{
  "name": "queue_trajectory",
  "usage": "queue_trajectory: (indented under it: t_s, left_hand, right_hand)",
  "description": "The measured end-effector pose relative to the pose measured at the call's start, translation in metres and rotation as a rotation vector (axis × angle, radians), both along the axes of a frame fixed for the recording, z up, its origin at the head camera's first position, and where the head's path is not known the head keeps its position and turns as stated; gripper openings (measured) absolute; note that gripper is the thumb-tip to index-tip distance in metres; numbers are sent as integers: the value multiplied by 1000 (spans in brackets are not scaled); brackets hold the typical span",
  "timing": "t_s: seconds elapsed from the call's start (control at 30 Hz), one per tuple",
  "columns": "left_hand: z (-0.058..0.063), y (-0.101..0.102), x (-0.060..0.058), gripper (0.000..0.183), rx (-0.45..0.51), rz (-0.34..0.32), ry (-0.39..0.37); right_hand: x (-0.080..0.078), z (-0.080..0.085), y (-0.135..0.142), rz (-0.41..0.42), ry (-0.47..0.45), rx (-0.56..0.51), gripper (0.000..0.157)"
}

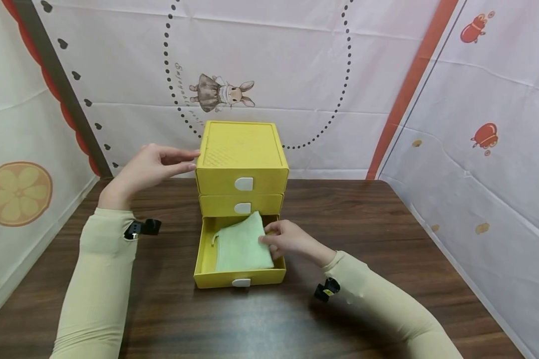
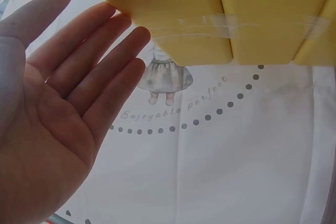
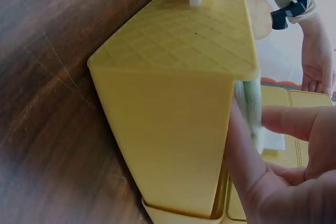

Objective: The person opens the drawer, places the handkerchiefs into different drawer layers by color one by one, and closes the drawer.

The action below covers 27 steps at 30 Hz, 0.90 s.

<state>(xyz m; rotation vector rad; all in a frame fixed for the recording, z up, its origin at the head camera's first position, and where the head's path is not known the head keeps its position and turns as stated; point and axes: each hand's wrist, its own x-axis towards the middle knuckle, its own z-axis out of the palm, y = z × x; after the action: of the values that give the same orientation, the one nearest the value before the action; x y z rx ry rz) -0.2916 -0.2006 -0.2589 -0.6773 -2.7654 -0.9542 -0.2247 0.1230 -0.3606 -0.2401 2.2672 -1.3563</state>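
A yellow drawer unit (image 1: 242,144) stands with its bottom drawer (image 1: 240,277) pulled out. In that drawer lies a folded light-green cloth (image 1: 242,244) with a small loop at its left edge and one corner raised at the back. My right hand (image 1: 292,241) reaches over the drawer's right wall and pinches the cloth's right edge between thumb and fingers. In the right wrist view the cloth (image 3: 253,111) shows between thumb and finger, partly hidden by the drawer. My left hand (image 1: 154,162) has straight fingers, their tips at the unit's upper left side.
Two upper drawers with white tabs (image 1: 244,184) are closed. Clear tape (image 2: 210,24) runs along the unit's side. The unit stands on a dark wooden table (image 1: 350,214), in front of a printed white backdrop (image 1: 296,60) that also rises at both sides.
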Motion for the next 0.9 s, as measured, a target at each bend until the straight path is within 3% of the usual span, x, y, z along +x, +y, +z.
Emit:
queue_trajectory:
  t_s: [0.33, 0.9]
  left_hand:
    - [1, 0, 1, 43, 0, 7, -9]
    - [1, 0, 1, 43, 6, -8, 5]
  right_hand:
    - [-4, 2, 1, -41, 80, 62, 30]
    - [-7, 2, 3, -28, 118, 108, 32]
